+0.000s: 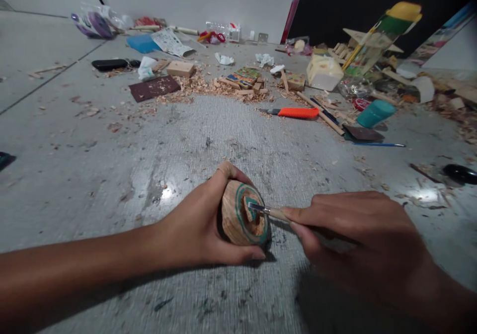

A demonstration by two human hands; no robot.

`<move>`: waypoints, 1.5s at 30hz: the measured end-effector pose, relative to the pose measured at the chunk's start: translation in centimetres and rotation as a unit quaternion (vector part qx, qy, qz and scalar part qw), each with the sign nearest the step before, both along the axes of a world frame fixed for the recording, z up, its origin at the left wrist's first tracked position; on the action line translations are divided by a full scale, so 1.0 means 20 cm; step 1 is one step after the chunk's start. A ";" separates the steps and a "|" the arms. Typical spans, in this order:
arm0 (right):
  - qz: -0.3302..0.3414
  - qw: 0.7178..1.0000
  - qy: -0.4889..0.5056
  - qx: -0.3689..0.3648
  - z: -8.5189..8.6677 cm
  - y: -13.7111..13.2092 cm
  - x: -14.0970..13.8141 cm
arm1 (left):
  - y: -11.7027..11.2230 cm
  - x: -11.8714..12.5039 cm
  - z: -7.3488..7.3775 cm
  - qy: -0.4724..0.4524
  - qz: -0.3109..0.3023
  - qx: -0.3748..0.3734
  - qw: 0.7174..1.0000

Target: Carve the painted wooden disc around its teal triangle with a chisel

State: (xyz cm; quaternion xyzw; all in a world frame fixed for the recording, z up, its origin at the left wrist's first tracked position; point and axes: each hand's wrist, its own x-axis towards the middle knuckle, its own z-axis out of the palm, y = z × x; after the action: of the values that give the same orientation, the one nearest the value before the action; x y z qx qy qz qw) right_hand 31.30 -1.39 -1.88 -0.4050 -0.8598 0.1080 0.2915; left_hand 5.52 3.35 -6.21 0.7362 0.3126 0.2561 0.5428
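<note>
A round wooden piece [231, 217] rests on its side on the grey surface, its flat face turned to the right. Teal rings run round that face, and a carved hollow with a teal-painted middle sits inside them. My left hand [201, 219] is wrapped round the wood from the left, thumb along the near side. In my right hand [357, 239] is a carving chisel [276, 213] with a pale wooden handle. Its metal tip meets the teal middle of the hollow. My right fingertips are partly hidden behind the hand.
Beyond the hands lie an orange utility knife [298, 112], wood shavings [201, 88], brown sandpaper [154, 89] and a wood block [181, 68]. A teal cylinder [376, 113] and a blue brush [380, 145] lie at right. A clear container [383, 38] with a yellow top stands behind.
</note>
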 end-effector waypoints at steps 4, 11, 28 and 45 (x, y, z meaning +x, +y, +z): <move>0.000 1.000 -0.006 -0.019 0.03 -0.01 -0.02 | 0.00 0.01 0.00 0.004 -0.008 0.009 1.000; -0.036 0.994 -0.095 0.050 0.06 -0.09 -0.06 | 0.00 0.01 -0.01 0.081 0.041 0.125 0.988; -0.041 0.989 -0.099 0.101 -0.02 -0.12 -0.10 | -0.05 0.03 0.04 0.048 0.021 -0.013 0.999; -0.030 0.998 -0.021 0.052 -0.06 0.00 -0.09 | 0.00 0.01 0.00 -0.031 -0.005 -0.063 0.998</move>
State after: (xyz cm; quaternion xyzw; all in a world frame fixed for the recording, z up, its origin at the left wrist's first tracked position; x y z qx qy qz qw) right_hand 29.57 -1.35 -3.02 -0.4167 -0.8578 0.0458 0.2974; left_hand 5.72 3.33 -6.15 0.6936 0.3078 0.2554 0.5991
